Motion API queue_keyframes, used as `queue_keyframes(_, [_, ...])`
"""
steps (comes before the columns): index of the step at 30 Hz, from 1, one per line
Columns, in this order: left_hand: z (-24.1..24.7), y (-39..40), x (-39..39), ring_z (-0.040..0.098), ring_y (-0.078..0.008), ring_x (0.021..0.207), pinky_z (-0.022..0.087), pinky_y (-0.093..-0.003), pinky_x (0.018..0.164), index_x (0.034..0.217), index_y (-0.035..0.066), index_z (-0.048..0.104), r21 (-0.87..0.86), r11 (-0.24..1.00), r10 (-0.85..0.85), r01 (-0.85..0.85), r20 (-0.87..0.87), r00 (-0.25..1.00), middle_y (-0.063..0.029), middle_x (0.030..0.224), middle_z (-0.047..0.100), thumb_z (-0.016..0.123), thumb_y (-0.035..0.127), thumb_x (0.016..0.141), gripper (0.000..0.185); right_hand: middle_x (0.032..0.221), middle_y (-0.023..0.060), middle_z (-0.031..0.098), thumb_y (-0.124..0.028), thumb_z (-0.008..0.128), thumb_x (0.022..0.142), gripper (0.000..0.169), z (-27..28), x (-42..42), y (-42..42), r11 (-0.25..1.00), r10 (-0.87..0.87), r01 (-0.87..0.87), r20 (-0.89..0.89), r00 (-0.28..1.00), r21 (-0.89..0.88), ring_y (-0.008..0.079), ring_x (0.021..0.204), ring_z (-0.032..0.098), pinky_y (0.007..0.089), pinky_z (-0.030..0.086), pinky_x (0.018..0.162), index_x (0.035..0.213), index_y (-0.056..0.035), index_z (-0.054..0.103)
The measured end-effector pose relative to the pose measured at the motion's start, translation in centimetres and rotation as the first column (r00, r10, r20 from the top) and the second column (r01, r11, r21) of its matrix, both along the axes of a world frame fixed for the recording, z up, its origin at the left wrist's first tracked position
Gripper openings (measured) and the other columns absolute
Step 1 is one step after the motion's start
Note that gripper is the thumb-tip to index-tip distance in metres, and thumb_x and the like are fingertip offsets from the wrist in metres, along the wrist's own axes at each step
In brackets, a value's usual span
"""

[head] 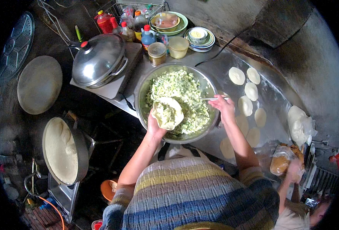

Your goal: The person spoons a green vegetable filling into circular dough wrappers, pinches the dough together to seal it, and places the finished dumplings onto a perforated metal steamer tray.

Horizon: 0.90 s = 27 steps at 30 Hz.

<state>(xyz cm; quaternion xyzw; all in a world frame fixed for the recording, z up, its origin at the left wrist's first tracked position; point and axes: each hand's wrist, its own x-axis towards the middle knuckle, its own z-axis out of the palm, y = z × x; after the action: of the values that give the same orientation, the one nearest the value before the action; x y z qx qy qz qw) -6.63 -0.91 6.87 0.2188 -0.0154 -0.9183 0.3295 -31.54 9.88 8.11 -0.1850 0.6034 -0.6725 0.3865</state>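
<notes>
A round dough wrapper (169, 125) with chopped vegetable filling on it rests in my left hand (155, 125), over the near left part of a large metal bowl (139, 86). Chopped pale and green filling (181, 83) lies heaped in that bowl. My right hand (224, 105), at the bowl's right rim, grips the handle of a thin metal utensil (208, 99); its far end reaches over the filling, and its kind cannot be told. Several flat dough rounds (245, 105) lie on the metal worktop (215, 69) to the right.
A lidded pan (99, 61) stands on a hob at the left, below bottles (148, 37) and stacked plates (207, 46). A deep round pan (61, 152) stands lower left. At the right, a co-worker's hand (295, 171) is beside a plastic bag (280, 161); another bag (299, 126) holds dough.
</notes>
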Motion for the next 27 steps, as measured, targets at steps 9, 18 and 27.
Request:
queue_keyframes(9, [0.0,-0.4,-5.1,0.052,-0.0305,0.109,0.040,-0.0453,0.097,0.124,0.005,0.046,0.006,1.000,0.006,-0.006,-0.100,0.995,-0.0138,0.121,0.053,0.028,0.036,0.093,0.048,0.105,0.0181,0.060,0.003,0.062,0.077,0.022,-0.3,10.0,1.2,0.911,-0.086,-0.370,-0.963,0.257,-0.180,0.0256,0.097,0.060,0.0315,0.051,0.080,0.099,0.0054,0.063])
queue_keyframes(18, [-0.3,-0.5,-3.2,0.052,-0.0305,0.110,0.040,-0.0447,0.097,0.125,0.005,0.046,0.020,1.000,-0.020,0.021,-0.043,0.999,-0.0147,0.122,0.053,0.032,0.038,0.092,0.049,0.093,0.0163,0.065,0.002,0.049,0.086,0.017,0.5,6.8,1.0,0.965,-0.220,0.012,-0.775,0.592,-0.264,0.0251,0.083,0.065,0.0320,0.052,0.073,0.101,0.0036,0.058])
queue_keyframes(27, [0.7,-0.4,-0.8,0.053,-0.0301,0.109,0.040,-0.0440,0.097,0.122,0.004,0.048,0.008,1.000,0.026,-0.026,-0.055,0.998,-0.0147,0.120,0.055,0.034,0.031,0.092,0.043,0.075,0.0131,0.065,-0.021,0.052,0.091,0.026,-5.4,1.6,1.7,0.984,-0.108,0.150,-0.336,0.936,0.100,0.0199,0.070,0.065,0.0281,0.052,0.063,0.094,0.0037,0.057])
